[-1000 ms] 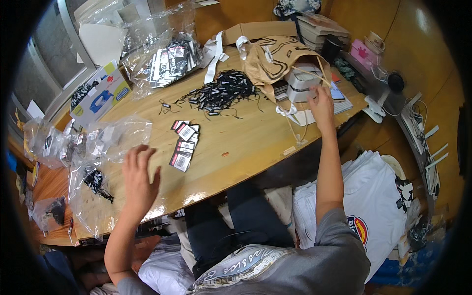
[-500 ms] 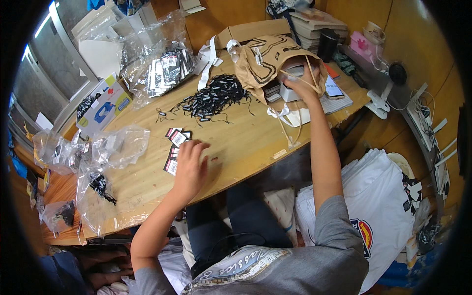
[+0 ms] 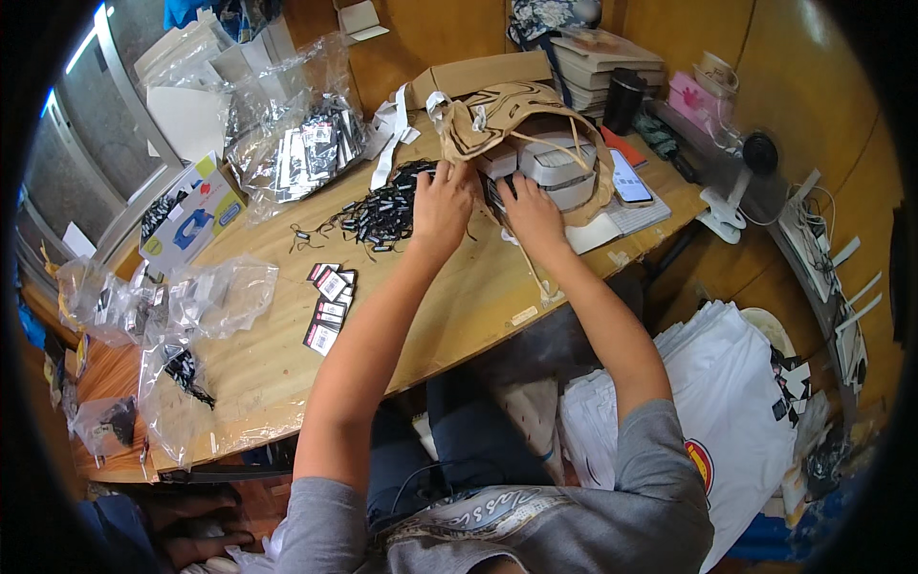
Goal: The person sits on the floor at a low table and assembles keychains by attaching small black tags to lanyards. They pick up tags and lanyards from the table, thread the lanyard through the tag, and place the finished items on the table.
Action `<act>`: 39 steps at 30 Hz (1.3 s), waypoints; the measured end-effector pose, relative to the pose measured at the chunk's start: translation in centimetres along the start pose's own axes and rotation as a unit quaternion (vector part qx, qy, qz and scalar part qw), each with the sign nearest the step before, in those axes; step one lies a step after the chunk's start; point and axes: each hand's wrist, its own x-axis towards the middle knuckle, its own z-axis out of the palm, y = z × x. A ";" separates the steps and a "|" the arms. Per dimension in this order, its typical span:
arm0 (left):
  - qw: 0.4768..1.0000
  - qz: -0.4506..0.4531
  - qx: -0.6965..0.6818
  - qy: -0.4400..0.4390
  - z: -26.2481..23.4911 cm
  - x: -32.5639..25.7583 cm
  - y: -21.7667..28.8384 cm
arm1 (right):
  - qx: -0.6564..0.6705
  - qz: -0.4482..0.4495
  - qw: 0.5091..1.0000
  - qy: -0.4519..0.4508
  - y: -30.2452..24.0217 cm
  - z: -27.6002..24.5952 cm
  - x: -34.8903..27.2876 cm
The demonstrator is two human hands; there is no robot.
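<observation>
At the table, upper centre of frame, my left hand and right hand, apart, grips unclear, should steady the bag.

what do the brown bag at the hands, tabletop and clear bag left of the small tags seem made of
Brown printed open bag: perhaps matte paper, given its creases and dull surface; fabric isn't ruled out. Broad tan tabletop: wood or laminate, slightly shiny, with faint streaks. Clear crumpled plastic bag: likely thin, glossy film, see-through with bright wrinkles.

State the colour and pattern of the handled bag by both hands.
The bag is brown with dark curving lines, best seen in the head view.
</observation>
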 end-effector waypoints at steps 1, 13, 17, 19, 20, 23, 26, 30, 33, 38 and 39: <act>1.000 -0.007 -0.023 -0.004 -0.2 0.3 -0.3 | -0.064 0.005 0.998 -0.005 -0.4 0.7 0.3; 0.875 -0.107 -0.466 0.074 2.3 5.1 0.1 | -0.010 -0.086 0.995 0.055 1.3 -0.4 1.8; 0.918 -0.013 -0.394 0.034 4.5 6.1 -1.0 | 0.102 -0.065 0.989 0.082 1.7 -2.5 1.8; 0.929 0.005 -0.370 0.009 6.9 5.4 -1.6 | 0.102 -0.060 0.991 0.069 0.8 -3.1 1.9; 0.926 0.011 -0.377 -0.009 6.7 5.4 -1.4 | 0.098 -0.051 0.992 0.057 0.9 -3.1 1.6; 0.900 -0.010 -0.417 -0.127 4.0 5.5 -1.2 | 0.060 -0.040 0.997 0.020 1.1 -2.1 0.6; 0.853 -0.009 -0.517 -0.066 2.5 3.2 -1.0 | 0.098 -0.037 0.991 0.086 0.1 -3.2 -0.7; 0.627 -0.306 -0.712 0.070 -1.3 -2.5 0.8 | 0.140 0.012 0.978 0.151 -2.2 -7.7 -4.2; 0.279 -0.396 -0.873 -0.062 -4.0 -6.2 1.0 | 0.232 0.016 0.931 0.280 -5.2 -8.7 -5.6; 0.171 -0.312 -0.932 0.063 -5.3 -8.6 -0.6 | 0.300 -0.041 0.929 0.211 -10.2 -9.5 -3.4; 0.218 -0.329 -0.917 0.054 -5.3 -9.2 -1.6 | 0.332 -0.065 0.930 0.145 -11.0 -10.0 -2.9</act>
